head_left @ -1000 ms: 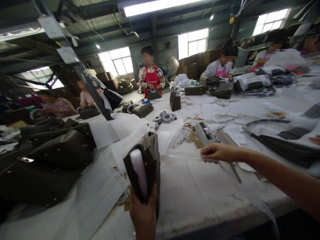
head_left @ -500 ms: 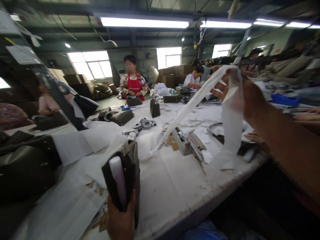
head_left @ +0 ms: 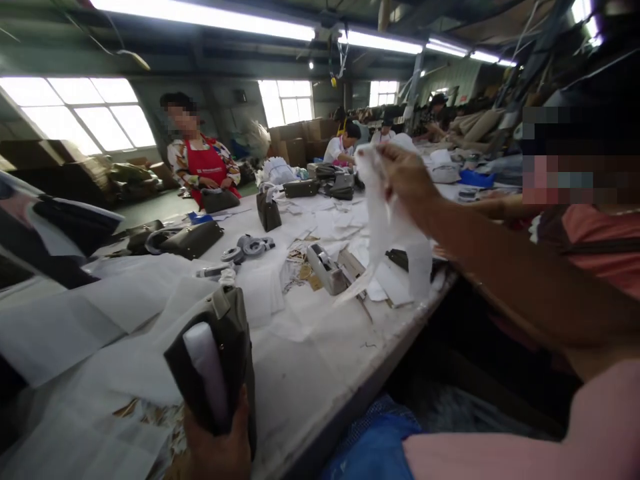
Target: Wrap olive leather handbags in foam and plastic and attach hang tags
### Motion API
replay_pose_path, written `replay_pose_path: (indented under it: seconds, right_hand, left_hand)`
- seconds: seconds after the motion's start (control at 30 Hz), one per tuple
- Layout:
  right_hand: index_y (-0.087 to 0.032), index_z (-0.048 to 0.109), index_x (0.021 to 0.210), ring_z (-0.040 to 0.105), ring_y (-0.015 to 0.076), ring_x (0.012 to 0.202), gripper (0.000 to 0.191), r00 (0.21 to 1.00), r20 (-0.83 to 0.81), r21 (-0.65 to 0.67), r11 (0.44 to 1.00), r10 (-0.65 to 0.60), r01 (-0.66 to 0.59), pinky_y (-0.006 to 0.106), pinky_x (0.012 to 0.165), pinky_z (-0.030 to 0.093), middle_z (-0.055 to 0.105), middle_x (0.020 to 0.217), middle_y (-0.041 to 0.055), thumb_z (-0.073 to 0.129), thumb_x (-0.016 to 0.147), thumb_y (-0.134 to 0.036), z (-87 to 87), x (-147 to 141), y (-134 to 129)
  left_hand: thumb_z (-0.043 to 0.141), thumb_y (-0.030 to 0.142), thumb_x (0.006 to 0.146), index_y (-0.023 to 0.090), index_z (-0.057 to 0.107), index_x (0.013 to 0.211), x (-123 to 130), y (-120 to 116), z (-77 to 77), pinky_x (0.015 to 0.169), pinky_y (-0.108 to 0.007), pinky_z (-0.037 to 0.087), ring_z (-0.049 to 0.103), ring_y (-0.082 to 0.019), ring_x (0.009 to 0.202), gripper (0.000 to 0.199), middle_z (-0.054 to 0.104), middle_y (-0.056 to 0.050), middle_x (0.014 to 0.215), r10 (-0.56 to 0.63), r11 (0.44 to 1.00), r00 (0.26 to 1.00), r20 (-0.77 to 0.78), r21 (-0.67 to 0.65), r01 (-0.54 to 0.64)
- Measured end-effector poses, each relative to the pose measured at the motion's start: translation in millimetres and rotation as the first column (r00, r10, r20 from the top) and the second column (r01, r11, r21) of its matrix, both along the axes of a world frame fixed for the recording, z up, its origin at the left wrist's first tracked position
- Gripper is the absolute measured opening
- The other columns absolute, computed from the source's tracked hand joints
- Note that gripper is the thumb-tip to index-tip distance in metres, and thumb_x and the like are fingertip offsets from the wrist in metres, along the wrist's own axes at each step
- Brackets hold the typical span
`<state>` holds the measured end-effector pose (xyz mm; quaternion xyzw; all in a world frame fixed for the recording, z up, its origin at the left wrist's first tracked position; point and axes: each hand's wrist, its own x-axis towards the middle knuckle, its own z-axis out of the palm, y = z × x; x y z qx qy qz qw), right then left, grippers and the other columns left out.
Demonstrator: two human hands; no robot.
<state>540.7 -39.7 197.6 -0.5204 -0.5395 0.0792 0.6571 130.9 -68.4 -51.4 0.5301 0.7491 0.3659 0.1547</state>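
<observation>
Slanting away to the right of the boxy dark olive handbag [head_left: 239,347], the near edge of the pale, scuffed counter [head_left: 305,387] leaves a bare stretch between itself and the bag. That open patch reaches towards the grey block-shaped tape dispenser [head_left: 325,268], beyond the bag and to its right. On the bag's left, overlapping translucent white sheets [head_left: 55,327] take up the room, and past its top lie grey wrapped rings [head_left: 253,247]. A co-worker in a salmon-coloured top [head_left: 600,247] is far to the bag's right. The bag leans left, a white padded roll [head_left: 206,360] showing in its folded end; whether its base touches the counter is hidden. Of the hands, the left hand [head_left: 217,440] grips the bag's near lower end, thumb up along the right side. The right hand [head_left: 403,170] is raised beyond the bag and to its right, arm stretched out, fingers pinching a limp translucent white strip [head_left: 377,213] that hangs down.
</observation>
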Motion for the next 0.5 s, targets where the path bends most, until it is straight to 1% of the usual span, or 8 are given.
replay_pose_path:
  seconds: [0.07,0.13,0.17,0.23,0.27,0.37,0.43,0.5]
  right_hand:
    - [-0.013,0.06,0.123,0.048,0.0044,0.05,0.034,0.99,0.137,-0.244,0.968,-0.017,0.051,0.018,0.051,0.043,0.068,0.079,-0.0019,0.05,0.101,-0.037,-67.3,-24.6,-1.8]
    - [-0.011,0.062,0.124,0.064,0.0127,0.072,0.04,0.977,0.214,-0.398,0.915,0.023,0.066,0.025,0.067,0.052,0.072,0.101,0.0077,0.063,0.094,-0.037,-137.9,-50.5,-6.4]
    - [-0.012,0.059,0.13,0.067,0.0167,0.089,0.042,0.917,0.375,-0.512,0.855,0.138,0.08,0.03,0.081,0.054,0.07,0.116,0.0114,0.057,0.096,-0.037,-171.3,-63.1,-9.4]
    - [-0.015,0.061,0.131,0.063,0.0246,0.112,0.048,0.867,0.397,-0.622,0.783,0.301,0.014,0.038,0.098,0.049,0.065,0.128,0.0147,0.067,0.089,-0.039,-229.6,-85.1,-14.8]
    - [-0.017,0.06,0.133,0.056,0.0302,0.125,0.061,0.841,0.402,-0.664,0.748,0.362,-0.004,0.044,0.106,0.043,0.059,0.137,0.0167,0.076,0.08,-0.044,-253.5,-94.0,-16.5]
    - [-0.019,0.051,0.143,0.034,0.0428,0.141,0.093,0.76,0.46,-0.713,0.701,0.459,0.008,0.06,0.112,0.029,0.037,0.155,0.0219,0.085,0.064,-0.055,-301.3,-108.7,-16.2]
    - [-0.018,0.051,0.143,0.042,0.0387,0.136,0.077,0.735,0.497,-0.695,0.719,0.461,0.019,0.056,0.109,0.036,0.042,0.151,0.0225,0.077,0.077,-0.049,-314.7,-106.8,-14.6]
    - [-0.017,0.063,0.13,0.06,0.028,0.117,0.044,0.765,0.472,-0.678,0.735,0.438,-0.002,0.041,0.099,0.047,0.061,0.132,0.0174,0.067,0.089,-0.033,-316.9,-93.7,-19.0]
  left_hand:
    - [0.065,0.073,0.07,0.016,0.049,0.139,-0.3,-1.3,0.1,0.088,-0.061,0.052,0.065,-0.044,0.103,0.091,0.067,-0.018,0.109,-0.004,1.0,1.0,-0.004,0.028,0.004]
    - [0.068,0.071,0.069,0.015,0.05,0.138,-1.1,-2.4,0.3,0.089,-0.061,0.052,0.065,-0.044,0.104,0.09,0.068,-0.017,0.108,0.0,0.999,1.0,-0.025,0.048,0.001]
    - [0.069,0.07,0.069,0.015,0.05,0.138,-1.5,-2.8,0.5,0.09,-0.062,0.051,0.065,-0.045,0.104,0.09,0.068,-0.017,0.109,0.005,0.999,0.999,-0.04,0.055,-0.003]
    - [0.069,0.07,0.068,0.014,0.049,0.14,-1.9,-3.2,1.2,0.093,-0.064,0.049,0.063,-0.046,0.108,0.093,0.067,-0.019,0.114,0.006,0.997,0.998,-0.067,0.074,-0.001]
    - [0.069,0.07,0.068,0.014,0.048,0.14,-1.9,-3.3,1.6,0.094,-0.065,0.048,0.062,-0.047,0.111,0.094,0.066,-0.02,0.117,0.002,0.996,0.997,-0.075,0.085,0.005]
    - [0.069,0.073,0.065,0.012,0.047,0.14,-1.5,-4.3,3.1,0.095,-0.067,0.046,0.06,-0.05,0.113,0.098,0.065,-0.021,0.119,-0.005,0.997,0.996,-0.093,0.074,0.012]
    - [0.07,0.075,0.062,0.011,0.048,0.139,-1.9,-5.6,3.6,0.094,-0.07,0.045,0.059,-0.052,0.113,0.102,0.065,-0.022,0.117,0.014,0.999,0.994,-0.112,0.052,-0.008]
    - [0.07,0.075,0.064,0.008,0.042,0.143,-3.6,-6.6,2.3,0.094,-0.075,0.042,0.053,-0.055,0.117,0.107,0.06,-0.025,0.122,-0.066,0.996,0.989,-0.13,0.045,0.072]
